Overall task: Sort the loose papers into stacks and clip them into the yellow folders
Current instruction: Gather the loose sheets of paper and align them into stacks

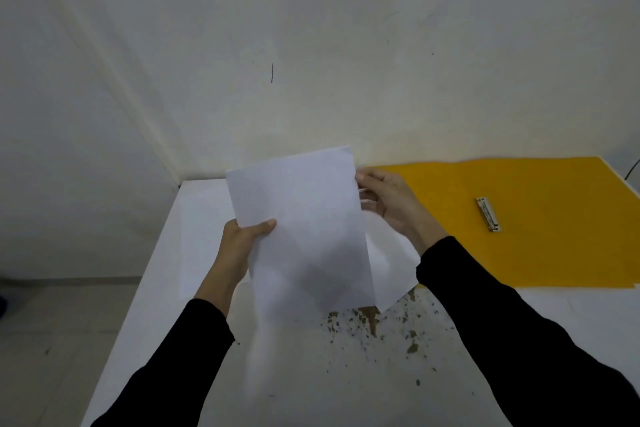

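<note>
A sheet of white paper (304, 218) is held upright above the middle of a white tabletop (346, 392), gripped at both side edges by a person seen from their own viewpoint. The left hand (239, 246) pinches the sheet's left edge, thumb pressed on the near face and fingers hidden behind it. The right hand (391, 204) curls around the right edge, where the edges of more than one sheet show between the fingers. The paper's lower part is blurred. A second sheet (391, 274) hangs behind and to the right of the first, its bottom corner close over the tabletop; whether it touches cannot be told. To the right, along the far edge of the tabletop, a yellow folder (554, 243) lies open and flat, with a metal clip (488, 214) fixed near its middle. Brown speckled stains (374, 322) mark the tabletop just near of the papers. Both arms wear black sleeves (180, 357) that reach the wrists. A pale, scuffed wall (311, 45) rises behind the tabletop, and a tiled floor (52, 322) shows at the left.
</note>
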### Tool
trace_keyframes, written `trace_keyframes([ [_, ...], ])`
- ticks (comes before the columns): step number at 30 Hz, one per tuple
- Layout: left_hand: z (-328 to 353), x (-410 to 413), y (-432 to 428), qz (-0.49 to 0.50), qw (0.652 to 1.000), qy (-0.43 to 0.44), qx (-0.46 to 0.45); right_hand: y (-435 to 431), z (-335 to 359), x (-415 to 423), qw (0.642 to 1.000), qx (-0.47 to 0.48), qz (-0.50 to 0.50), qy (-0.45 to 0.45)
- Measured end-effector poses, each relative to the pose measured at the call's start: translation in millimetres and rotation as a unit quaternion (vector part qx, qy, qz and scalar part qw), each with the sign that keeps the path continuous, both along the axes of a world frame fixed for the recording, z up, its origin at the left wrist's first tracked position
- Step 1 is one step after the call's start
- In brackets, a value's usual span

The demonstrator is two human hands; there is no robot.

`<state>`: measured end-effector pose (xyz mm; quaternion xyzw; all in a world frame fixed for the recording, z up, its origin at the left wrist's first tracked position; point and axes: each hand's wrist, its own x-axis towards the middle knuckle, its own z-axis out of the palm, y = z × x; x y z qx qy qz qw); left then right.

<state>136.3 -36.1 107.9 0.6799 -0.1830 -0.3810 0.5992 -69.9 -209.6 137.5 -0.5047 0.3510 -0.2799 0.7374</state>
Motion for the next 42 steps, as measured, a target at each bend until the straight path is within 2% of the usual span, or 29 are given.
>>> trace_keyframes([
  [4, -18.7, 11.1, -11.1, 0.043, 0.997, 0.047, 0.052, 11.4, -43.5, 0.9, 0.991, 0.004, 0.038, 0.125],
  [8, -47.0, 11.3, -17.8, 0.042, 0.988, 0.085, 0.125, 12.7, -87.0, -4.0, 0.978, 0.000, 0.033, 0.208],
  [13, -75.9, 9.8, -24.2, 0.057, 0.979, 0.104, 0.164, -8.4, -121.9, -10.1, 0.950, -0.010, 0.047, 0.310],
  [15, -84.0, 9.6, -25.3, 0.063, 0.977, 0.107, 0.173, -24.8, -132.7, -13.6, 0.916, -0.107, 0.009, 0.387],
  [17, -88.9, 8.2, -25.4, 0.063, 0.977, 0.096, 0.182, -39.7, -138.7, -18.8, 0.852, -0.206, -0.023, 0.481],
  [20, -93.1, 8.2, -21.4, 0.045, 0.978, 0.086, 0.185, -54.9, -138.6, -26.6, 0.765, -0.246, -0.028, 0.595],
  [22, -95.5, 11.3, -16.0, 0.011, 0.978, 0.091, 0.188, -62.4, -137.7, -29.3, 0.744, -0.218, -0.015, 0.632],
  [27, -102.2, 8.1, -0.3, -0.045, 0.973, 0.126, 0.188, -68.4, -143.5, -29.2, 0.729, -0.185, 0.003, 0.659],
  [29, -105.6, 3.1, 3.5, -0.037, 0.974, 0.128, 0.184, -69.4, -143.3, -29.3, 0.732, -0.177, -0.004, 0.658],
  [31, -108.7, -0.8, 6.0, -0.017, 0.975, 0.127, 0.184, -73.3, -146.7, -31.5, 0.751, -0.158, -0.015, 0.640],
  [37, -108.4, -2.5, 15.2, 0.047, 0.971, 0.125, 0.197, -79.9, -144.5, -44.9, 0.877, -0.089, -0.022, 0.472],
  [42, -104.4, 6.5, 33.9, 0.089, 0.968, 0.124, 0.199, -83.2, -126.1, -58.0, 0.930, -0.062, -0.020, 0.361],
])
